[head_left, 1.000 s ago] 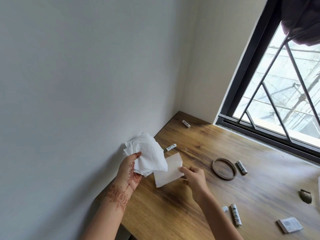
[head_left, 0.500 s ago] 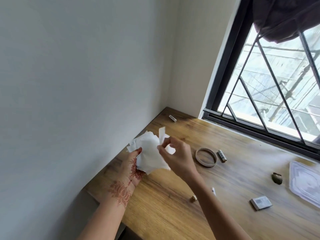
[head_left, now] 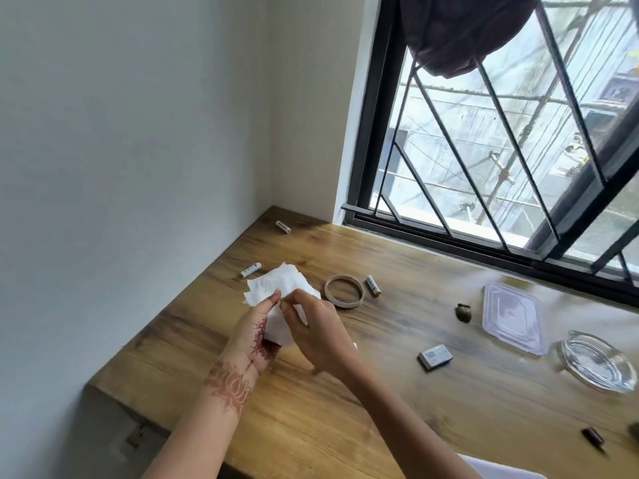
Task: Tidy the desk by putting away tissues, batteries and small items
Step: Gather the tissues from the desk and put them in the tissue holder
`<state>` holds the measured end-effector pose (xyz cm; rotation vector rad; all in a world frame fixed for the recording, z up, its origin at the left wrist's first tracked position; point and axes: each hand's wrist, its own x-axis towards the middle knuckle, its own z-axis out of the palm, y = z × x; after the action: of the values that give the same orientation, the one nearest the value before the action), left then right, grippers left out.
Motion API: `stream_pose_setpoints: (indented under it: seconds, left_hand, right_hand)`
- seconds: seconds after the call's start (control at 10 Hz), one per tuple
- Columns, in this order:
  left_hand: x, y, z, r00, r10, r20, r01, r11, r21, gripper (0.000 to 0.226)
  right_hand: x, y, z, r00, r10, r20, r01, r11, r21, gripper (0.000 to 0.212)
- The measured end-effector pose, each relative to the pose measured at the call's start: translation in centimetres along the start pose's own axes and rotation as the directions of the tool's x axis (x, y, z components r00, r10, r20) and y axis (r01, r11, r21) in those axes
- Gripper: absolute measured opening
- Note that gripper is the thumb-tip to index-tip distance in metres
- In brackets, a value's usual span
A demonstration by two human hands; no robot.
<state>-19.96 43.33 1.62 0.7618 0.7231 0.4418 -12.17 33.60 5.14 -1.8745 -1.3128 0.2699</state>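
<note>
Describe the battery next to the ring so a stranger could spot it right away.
On the wooden desk below the window, find the tan ring. The battery lies right beside it. The corner battery and wall-side battery lie along the white wall.

You face a corner where two plain white walls [head_left: 121, 150] meet. A wooden desk [head_left: 311, 426] with pronounced grain fills that corner, butting against both. On your right, a black-framed window [head_left: 366, 133] carries a diagonal metal grille [head_left: 498, 108] (a dark cloth [head_left: 463, 32] hangs at its top). Daylight enters there and glares on the desktop.
</note>
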Motion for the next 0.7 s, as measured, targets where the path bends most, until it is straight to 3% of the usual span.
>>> stream_pose_setpoints:
  seconds: [0.1, 0.2, 0.3, 0.4, 0.5, 0.6, 0.7]
  left_hand:
    - [0.7, -0.7, 1.5, 0.999, -0.042, 0.013, 0.042, 0.999, 0.013, 0.017]
    - [2.2, -1.3, 1.9, 0.999, -0.048, 0.026, 0.045, 0.994, 0.097, 0.026]
    - [4.2, -2.0, 2.7, 0.991, -0.112, 0.070, 0.098, 0.979, 0.178, 0.070]
    - [4.5, -2.6, 4.1, 0.986, -0.108, 0.126, 0.089, 0.985, 0.148, 0.081]
    - [0.7, -2.1, 9.1, 0.991, -0.118, 0.065, 0.117, 0.993, 0.020, 0.037]
    - [1.0, -3.6, 11.4, 0.969, -0.153, 0.194, 0.152, 0.988, 0.018, 0.015]
    - [1.0, -4.5, 14.2, 0.962, -0.163, 0.218, 0.155, 0.986, 0.053, 0.017]
  right_hand:
    - [-0.7, 0.9, -1.5, 0.998, 0.017, -0.057, -0.016, 1.000, 0.014, 0.020]
    - [-1.2, 1.7, -3.1, 0.989, 0.024, -0.146, -0.019, 0.999, 0.032, 0.019]
    - [-2.0, 2.7, -4.7, 0.967, 0.070, -0.243, -0.058, 0.997, 0.055, 0.021]
    - [-2.9, 3.8, -6.3, 0.932, 0.121, -0.343, -0.101, 0.992, 0.074, 0.017]
    - [-3.8, 4.9, -8.3, 0.902, 0.165, -0.398, -0.152, 0.986, 0.065, 0.016]
    - [-4.9, 6.2, -10.6, 0.862, 0.221, -0.456, -0.216, 0.974, 0.064, 0.015]
    - [-6.2, 7.6, -13.1, 0.804, 0.294, -0.517, -0.267, 0.955, 0.129, 0.012]
